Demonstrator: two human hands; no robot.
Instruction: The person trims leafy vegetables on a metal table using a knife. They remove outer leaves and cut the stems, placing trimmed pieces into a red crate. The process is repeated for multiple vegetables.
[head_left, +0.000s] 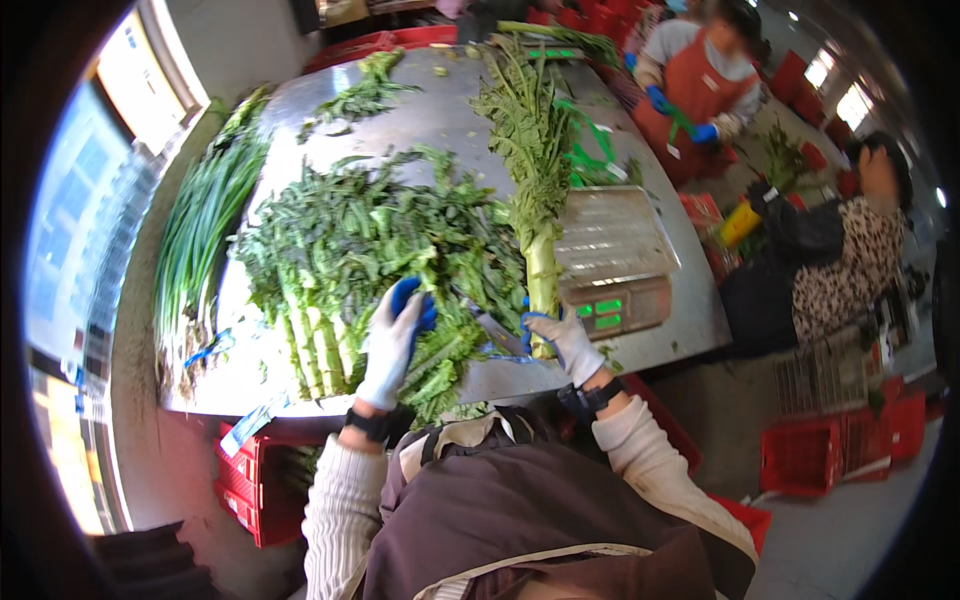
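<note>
My right hand (574, 346), in a white glove with blue-coated fingers, is closed around the base of a celtuce (541, 259). The stalk's thick pale stem points towards me and its leaves reach up the table. My left hand (388, 341), gloved the same way, has loosely bent fingers above the leaves and shows nothing in its grasp. Between my hands a knife blade (495, 330) lies over the greens; its handle is not clear. Further celtuce stalks (322, 345) lie side by side left of my left hand, under a broad heap of leaves (375, 217).
Right of the held stalk sits a metal scale (619, 240) with lit green digits. Green onions (214, 210) line the table's left edge. Green straps (589, 146) lie behind the scale. Red crates (255, 487) stand below. Two people (697, 90) are at the right.
</note>
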